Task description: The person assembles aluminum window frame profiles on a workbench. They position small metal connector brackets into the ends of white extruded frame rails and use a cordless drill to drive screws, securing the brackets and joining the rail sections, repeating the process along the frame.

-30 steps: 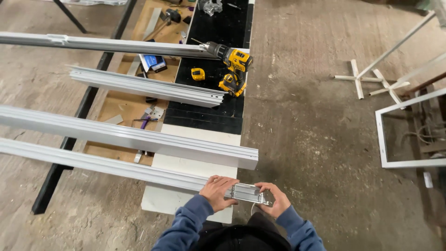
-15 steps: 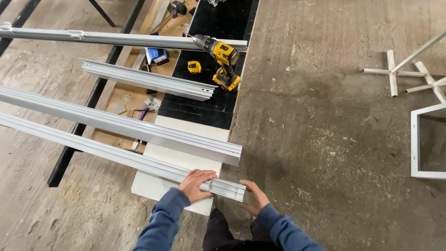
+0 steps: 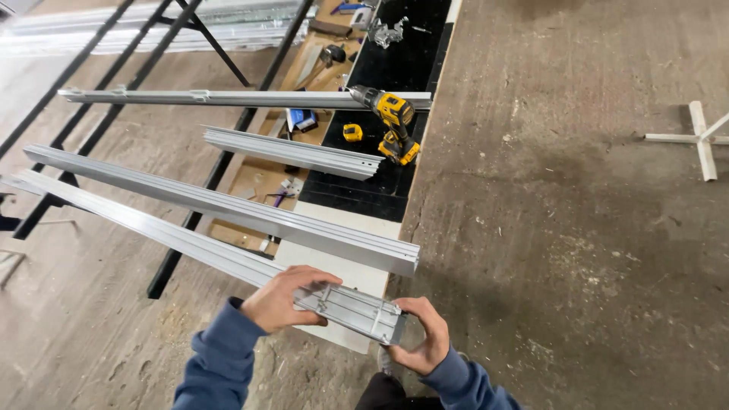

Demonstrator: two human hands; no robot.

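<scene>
The fingers [image 3: 304, 279] of the left hand [image 3: 282, 298] are curled over the top of a long aluminium profile [image 3: 152, 228], the thumb tucked beneath it, so that the rail is clasped a little way back from its near end. The fingers [image 3: 425, 319] of the right hand [image 3: 422, 342] are bent around that near end — the cut end of the profile, with a small metal fitting [image 3: 383, 319] set in its channel, is cupped in the palm and gripped from the side. Both hands are thus closed on the same rail, neither slack.

The held profile is laid across a white and black workbench [image 3: 357, 197] and runs off to the upper left, its far end beyond the bench edge. Three more aluminium profiles [image 3: 250, 212] are seen lying roughly parallel beyond it, well apart from one another. Farther up the bench a yellow cordless drill [image 3: 395, 121] is stood beside a small yellow tape measure [image 3: 352, 133] — both clear of the hands. Blue sleeves [image 3: 220, 357] are worn on both arms.
</scene>
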